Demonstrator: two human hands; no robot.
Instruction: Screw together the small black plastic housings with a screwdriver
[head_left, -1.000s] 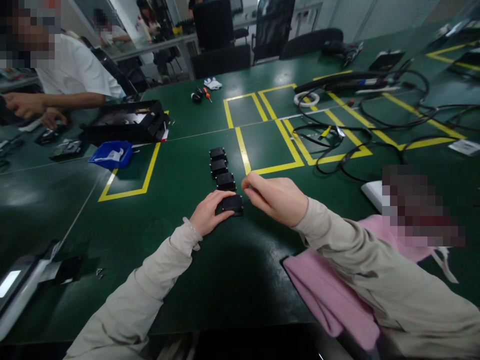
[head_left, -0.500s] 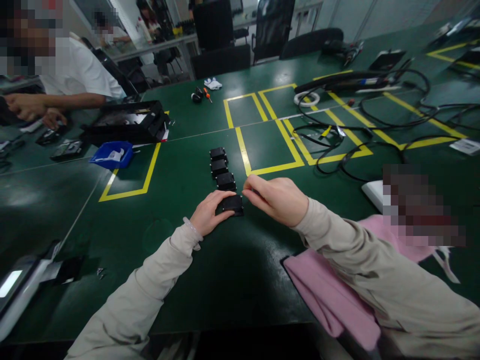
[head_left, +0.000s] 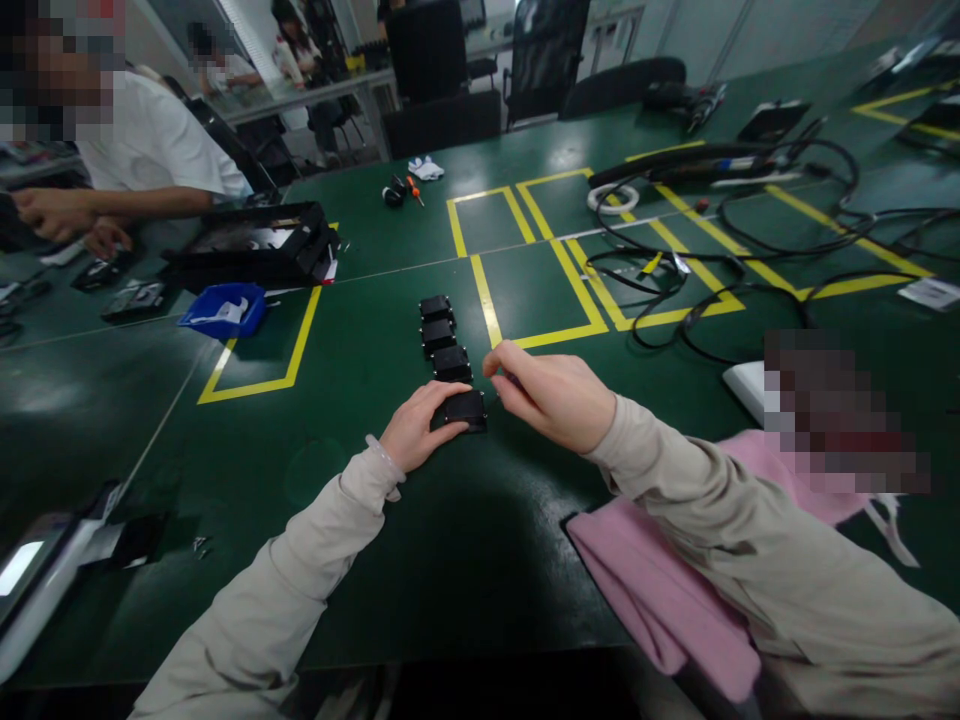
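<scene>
I have the left hand (head_left: pixel 412 428) grasping a small black rectangular block (head_left: pixel 466 407) by its left end, thumb on the near side, at the middle of the dark green table (head_left: pixel 517 570). I see the right hand's (head_left: pixel 559 400) fingers curled just right of it; I cannot tell whether they pinch anything. Three similar black blocks (head_left: pixel 438 332) line up on the far side, and a folded pink cloth (head_left: pixel 660 590) lies near right.

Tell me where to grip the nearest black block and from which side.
The nearest black block is probably best held across its far and near edges, from the left, as the left hand does: that leaves its right end, with small bright studs, uncovered beside the right hand.
</scene>
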